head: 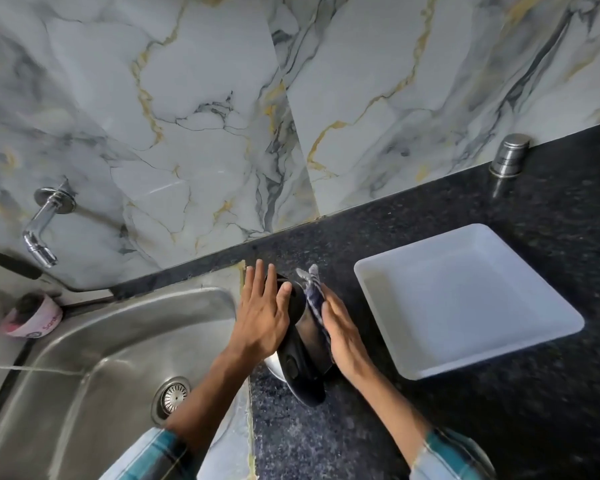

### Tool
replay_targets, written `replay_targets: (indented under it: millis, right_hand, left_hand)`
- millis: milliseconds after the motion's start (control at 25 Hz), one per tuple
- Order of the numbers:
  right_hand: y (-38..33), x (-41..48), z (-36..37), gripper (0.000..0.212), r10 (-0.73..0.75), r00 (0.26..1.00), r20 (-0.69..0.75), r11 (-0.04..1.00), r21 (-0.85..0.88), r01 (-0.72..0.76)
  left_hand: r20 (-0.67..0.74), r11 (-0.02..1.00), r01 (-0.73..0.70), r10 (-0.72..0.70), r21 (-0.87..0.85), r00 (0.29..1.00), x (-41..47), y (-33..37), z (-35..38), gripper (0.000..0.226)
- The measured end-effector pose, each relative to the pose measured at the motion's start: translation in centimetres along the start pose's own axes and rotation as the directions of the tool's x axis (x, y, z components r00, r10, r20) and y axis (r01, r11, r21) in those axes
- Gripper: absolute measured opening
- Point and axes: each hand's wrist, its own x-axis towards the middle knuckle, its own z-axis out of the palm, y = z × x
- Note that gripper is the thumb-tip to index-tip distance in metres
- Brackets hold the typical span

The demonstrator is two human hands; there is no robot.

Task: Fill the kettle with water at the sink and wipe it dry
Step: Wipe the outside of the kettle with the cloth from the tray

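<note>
A steel kettle (300, 358) with a black lid and handle stands on the dark counter just right of the sink (94, 348). My left hand (262, 313) lies flat against its left side and lid, fingers stretched out. My right hand (343, 337) presses a blue-and-white checked cloth (314, 299) against the kettle's right side. Most of the kettle's steel body is hidden by my hands and the lid. The wall tap (40, 233) is at the far left, with no water running.
A white square tray (465, 299) sits on the counter to the right. A small steel container (508, 155) stands by the marble wall at the back right. A pink-wrapped scrubber (32, 318) rests on the sink's left ledge. A black-handled utensil (11, 265) lies behind it.
</note>
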Motion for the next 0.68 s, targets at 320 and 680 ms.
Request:
replay_targets:
  millis: [320, 680]
  right_hand:
    - [-1.8, 12.5, -0.1, 0.047, 0.505, 0.824, 0.258, 0.863, -0.166, -0.477]
    - [-1.1, 10.2, -0.3, 0.036, 0.441, 0.864, 0.242, 0.846, 0.208, -0.490]
  left_hand:
    - [-0.063, 0.998, 0.029, -0.025, 0.054, 0.998, 2.5, -0.9, -1.1, 0.061]
    - [-0.023, 0.999, 0.029, -0.029, 0.014, 0.999, 2.8, -1.4, 0.7, 0.065]
